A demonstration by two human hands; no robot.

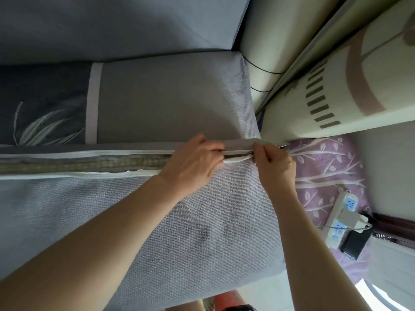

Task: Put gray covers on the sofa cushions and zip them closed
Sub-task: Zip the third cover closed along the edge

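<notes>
A sofa cushion in a gray woven cover [190, 221] stands on edge before me, its zipper side up. The zipper opening [89, 163] gapes along the top from the left, showing the greenish cushion core between white tape edges. My left hand [193, 162] pinches the cover's two edges together near the right end of the opening. Just right of it, my right hand [276, 163] pinches what looks like the zipper pull at the cover's right corner; the pull itself is hidden by my fingers.
Behind the cushion lies a gray seat cushion [170, 97] on the sofa, with a dark leaf-patterned cover [42, 104] at the left. At the right sit a cream sofa arm [280, 41], a purple branch-patterned cloth [325, 171] and a power strip [341, 218] with a plugged-in adapter.
</notes>
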